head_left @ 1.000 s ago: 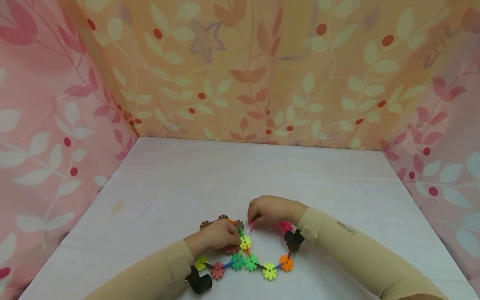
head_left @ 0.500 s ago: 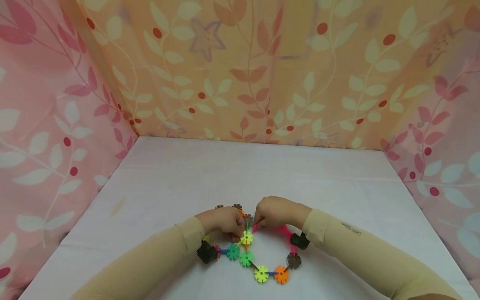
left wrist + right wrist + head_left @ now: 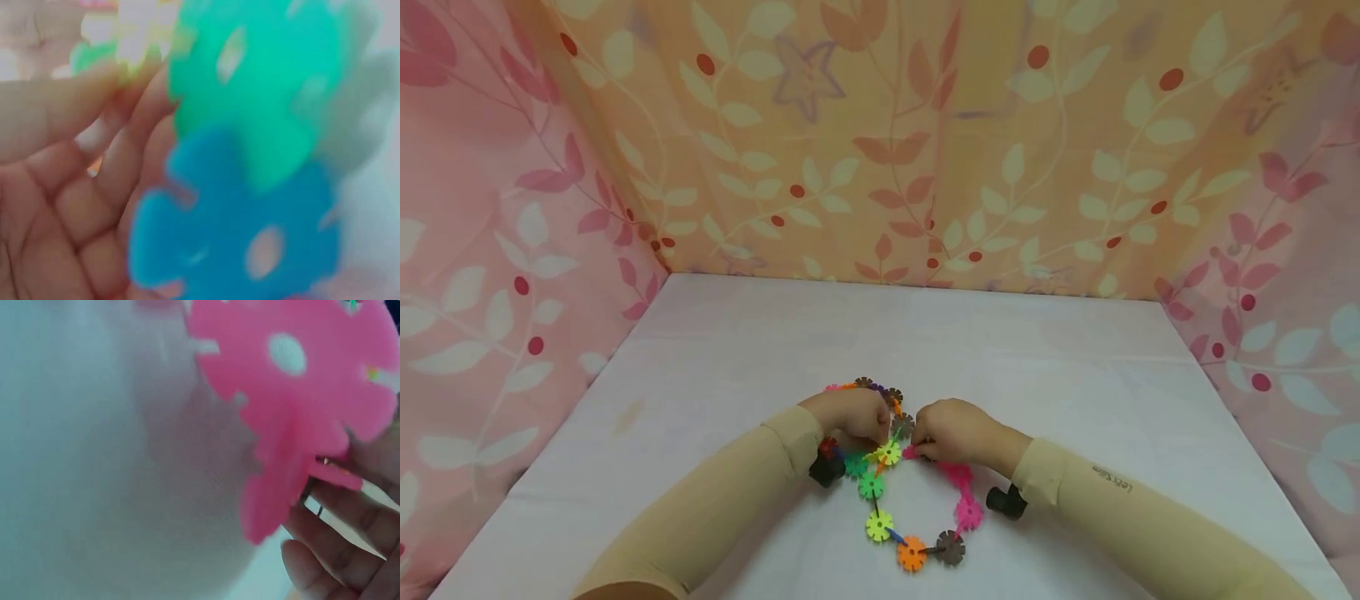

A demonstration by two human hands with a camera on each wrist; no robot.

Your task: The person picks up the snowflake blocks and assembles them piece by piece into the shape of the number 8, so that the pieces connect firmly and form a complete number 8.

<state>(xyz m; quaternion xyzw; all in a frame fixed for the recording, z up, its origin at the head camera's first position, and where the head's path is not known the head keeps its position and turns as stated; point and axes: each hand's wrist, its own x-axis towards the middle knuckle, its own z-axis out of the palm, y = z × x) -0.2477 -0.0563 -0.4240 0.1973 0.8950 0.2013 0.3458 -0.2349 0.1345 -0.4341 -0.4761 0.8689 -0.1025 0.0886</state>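
Slotted plastic discs of many colours are joined edge to edge in a chain with two loops. My left hand (image 3: 859, 414) pinches a yellow disc (image 3: 889, 452) between thumb and finger; in the left wrist view a teal disc (image 3: 262, 81) and a blue disc (image 3: 231, 231) hang close by, blurred. Opposite it, my right hand (image 3: 958, 433) pinches a pink disc (image 3: 910, 452) at the end of the pink stretch. Another pink disc (image 3: 294, 356) fills the top of the right wrist view. A small gap seems to lie between the two hands. My left hand hides part of the far loop.
The near loop runs through a green disc (image 3: 871, 485), an orange disc (image 3: 912, 553) and a brown disc (image 3: 951, 547) on the white tabletop (image 3: 737, 333). Behind stands a floral curtain (image 3: 895, 150). Black wrist cameras (image 3: 1006, 502) sit beneath both wrists.
The left hand has shifted right and away, drawing the far loop with it. The near loop has swung leftward and rounded out. The right hand has moved slightly nearer the front with the pink disc.
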